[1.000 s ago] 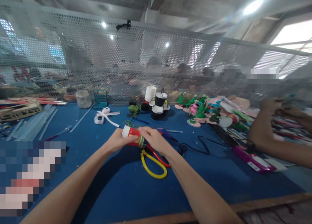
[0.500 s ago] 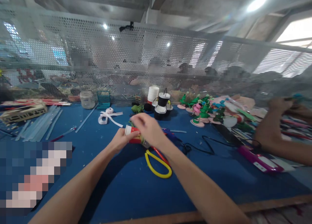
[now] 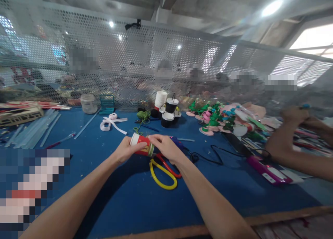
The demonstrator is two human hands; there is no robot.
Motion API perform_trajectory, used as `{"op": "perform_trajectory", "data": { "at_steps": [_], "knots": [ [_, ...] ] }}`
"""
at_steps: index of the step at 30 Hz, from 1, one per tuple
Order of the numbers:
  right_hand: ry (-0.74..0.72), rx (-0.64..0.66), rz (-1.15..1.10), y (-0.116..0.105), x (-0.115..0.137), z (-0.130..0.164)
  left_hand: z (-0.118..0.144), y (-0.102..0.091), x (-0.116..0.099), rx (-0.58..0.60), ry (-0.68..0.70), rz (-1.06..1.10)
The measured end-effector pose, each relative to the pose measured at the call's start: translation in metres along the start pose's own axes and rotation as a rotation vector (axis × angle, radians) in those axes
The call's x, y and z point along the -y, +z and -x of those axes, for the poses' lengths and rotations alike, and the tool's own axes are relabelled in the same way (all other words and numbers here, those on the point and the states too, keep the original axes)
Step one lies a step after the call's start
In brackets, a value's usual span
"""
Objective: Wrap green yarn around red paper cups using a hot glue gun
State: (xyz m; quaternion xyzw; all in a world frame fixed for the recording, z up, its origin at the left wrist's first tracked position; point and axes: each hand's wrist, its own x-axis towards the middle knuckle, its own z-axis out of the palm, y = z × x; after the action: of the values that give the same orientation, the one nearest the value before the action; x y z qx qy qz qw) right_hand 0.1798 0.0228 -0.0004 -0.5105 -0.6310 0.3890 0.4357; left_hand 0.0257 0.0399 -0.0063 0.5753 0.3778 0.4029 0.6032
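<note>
A red and white paper cup (image 3: 140, 144) lies on its side in my left hand (image 3: 124, 151), whose fingers and thumb close around its rim end. Green yarn (image 3: 151, 151) is wound round the cup's other end. There my right hand (image 3: 166, 147) is closed, its fingertips against the cup at the yarn; the strand in them is mostly hidden. A strand runs back to a green yarn ball (image 3: 143, 115). Below the hands lie scissors (image 3: 163, 187) with yellow and red handles, their blades hidden. Partly behind my right hand is a blue glue gun (image 3: 176, 142).
Black-and-white cup buckets (image 3: 168, 119) and stacked paper cups (image 3: 161, 99) stand behind. White ribbon (image 3: 113, 122) and clear glue sticks (image 3: 32, 129) lie left. Green figures (image 3: 213, 120) and a magenta power strip (image 3: 267, 170) are right, beside another person's arm (image 3: 282, 145).
My right hand has come down from above the cup to its wound end. My left hand still holds the cup, and more of the scissors' red handle shows.
</note>
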Motion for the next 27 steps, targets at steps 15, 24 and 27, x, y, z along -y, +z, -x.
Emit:
{"op": "perform_trajectory", "data": {
  "at_steps": [15,24,27],
  "knots": [
    [-0.169,0.013,-0.017,0.006,0.009,0.009,-0.004,0.006,0.006,-0.049,-0.047,-0.037],
    [-0.075,-0.111,0.059,-0.022,0.010,0.002,-0.005,0.007,0.005,-0.142,-0.099,-0.048],
    [0.102,-0.287,0.577,-0.054,0.007,-0.003,-0.007,0.004,0.006,-0.159,-0.102,-0.052]
  ]
}}
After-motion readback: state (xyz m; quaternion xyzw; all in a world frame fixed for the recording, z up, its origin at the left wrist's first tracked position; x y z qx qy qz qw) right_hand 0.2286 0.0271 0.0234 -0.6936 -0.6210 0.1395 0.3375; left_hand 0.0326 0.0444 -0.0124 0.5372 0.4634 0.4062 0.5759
